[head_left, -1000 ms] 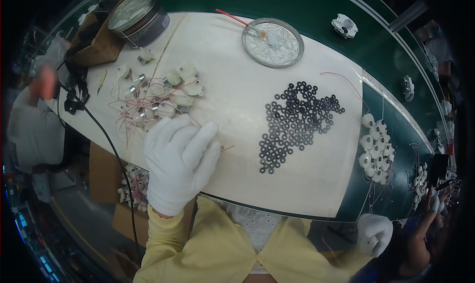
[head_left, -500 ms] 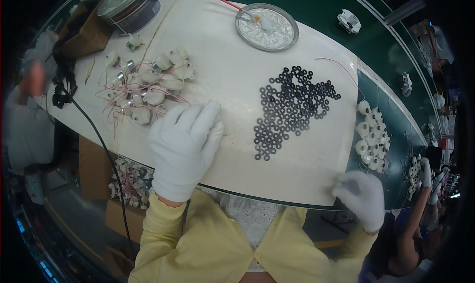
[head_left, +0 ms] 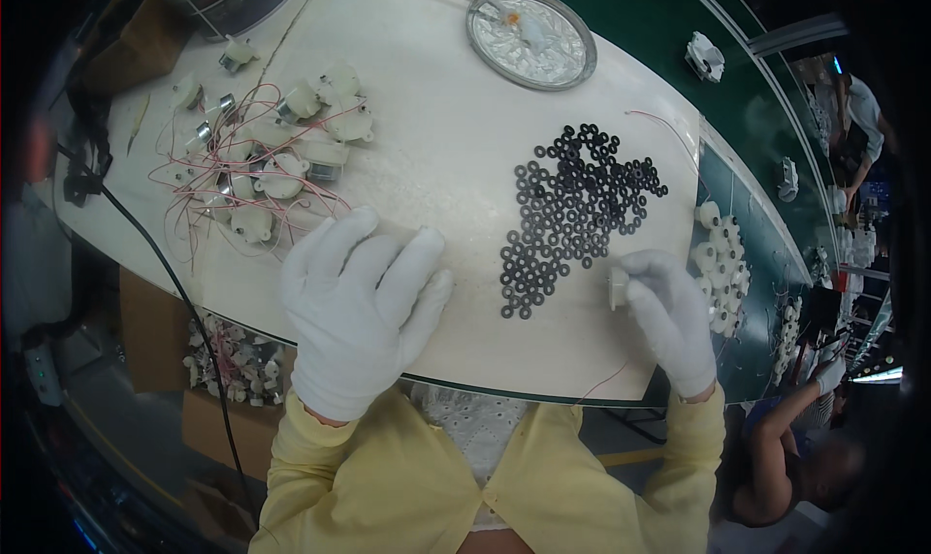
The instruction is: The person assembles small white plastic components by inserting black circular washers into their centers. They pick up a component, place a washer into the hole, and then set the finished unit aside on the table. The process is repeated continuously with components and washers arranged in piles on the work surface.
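My right hand (head_left: 669,316), in a white glove, pinches a small white plastic motor part (head_left: 618,288) between thumb and fingers just above the table. A thin red wire (head_left: 603,383) trails below that hand. Beside it lies a spread of small black rings (head_left: 572,200). My left hand (head_left: 359,312), also gloved, has its fingers spread over the table and nothing visible in them. Past its fingertips sits a heap of white motors (head_left: 283,176) with silver bodies and tangled red wires.
At the far side stands a round metal dish (head_left: 531,38) with whitish paste and a red-handled stick. White parts with dark centres (head_left: 720,263) cluster on the green surface at right. A black cable (head_left: 165,229) crosses the left edge, above a cardboard box (head_left: 228,423) of parts.
My right hand has come in from the table's right front corner toward the rings, now showing a white motor part. My left hand's fingers have spread. The view has shifted slightly.
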Motion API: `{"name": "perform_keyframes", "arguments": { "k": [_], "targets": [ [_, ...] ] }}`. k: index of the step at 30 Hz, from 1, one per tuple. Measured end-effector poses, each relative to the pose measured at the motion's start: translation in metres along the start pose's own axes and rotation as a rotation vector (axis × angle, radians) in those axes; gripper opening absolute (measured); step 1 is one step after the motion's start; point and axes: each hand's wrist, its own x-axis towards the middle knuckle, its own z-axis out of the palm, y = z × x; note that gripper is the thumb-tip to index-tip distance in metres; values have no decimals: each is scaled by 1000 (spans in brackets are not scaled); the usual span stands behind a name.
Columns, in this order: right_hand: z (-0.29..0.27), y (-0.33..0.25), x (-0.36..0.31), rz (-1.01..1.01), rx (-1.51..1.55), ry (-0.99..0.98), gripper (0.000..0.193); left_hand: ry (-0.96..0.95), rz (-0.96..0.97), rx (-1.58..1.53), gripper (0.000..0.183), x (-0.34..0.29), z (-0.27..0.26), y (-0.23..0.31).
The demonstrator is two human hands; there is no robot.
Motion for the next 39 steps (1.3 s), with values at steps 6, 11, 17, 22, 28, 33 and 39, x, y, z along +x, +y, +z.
{"name": "perform_keyframes", "arguments": {
  "k": [6,11,17,22,28,33,39],
  "targets": [
    [3,8,10,-283,-405,5,24,77,18,-45,31,-13,-12,-2],
    [12,-16,23,-610,-883,49,33,53,86,-104,32,-22,-21,-5],
    [11,-26,17,-554,-1092,21,36,-17,149,-242,29,-16,-23,-7],
    [-2,-39,-1,-446,-1190,-153,33,-10,168,-260,30,-8,-21,-7],
    [-6,-36,-5,-386,-1140,-187,30,-37,144,-208,29,-4,-20,-4],
    [-8,-14,-2,-326,-734,-73,30,-77,128,-182,27,-7,-19,-6],
    [-14,19,-33,-139,-885,230,30,-76,146,-192,27,-6,-17,-8]
  ]
}}
